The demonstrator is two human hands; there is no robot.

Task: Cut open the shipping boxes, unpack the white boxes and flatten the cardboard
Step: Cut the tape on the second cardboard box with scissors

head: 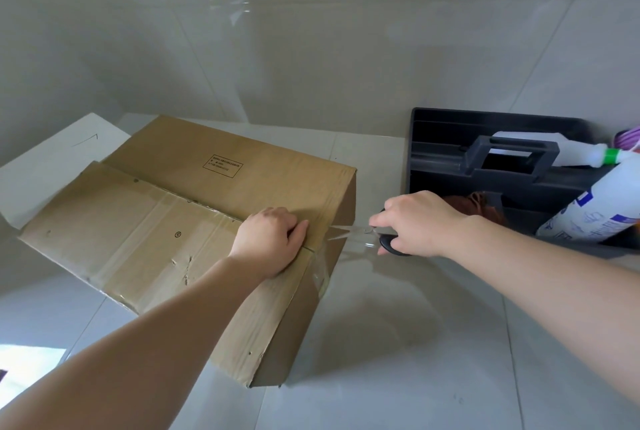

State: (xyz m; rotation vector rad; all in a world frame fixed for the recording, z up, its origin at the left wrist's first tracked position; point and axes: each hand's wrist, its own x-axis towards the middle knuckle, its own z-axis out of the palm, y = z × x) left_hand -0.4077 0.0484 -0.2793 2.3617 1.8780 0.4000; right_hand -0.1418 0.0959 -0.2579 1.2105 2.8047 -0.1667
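A brown cardboard shipping box [166,221] lies on the tiled floor, its top flaps taped along the centre seam. My left hand [270,239] presses flat on the top near the right end of the seam. My right hand [415,221] grips black-handled scissors [360,233]. The blades are parted and point left at the tape on the box's right edge. No white boxes are in sight; the box is closed.
A dark grey plastic tool caddy [450,152] with a carry handle stands to the right against the wall, holding white bottles [595,204] and a brown object. A white sheet [52,159] lies behind the box at the left. Tiled wall rises behind.
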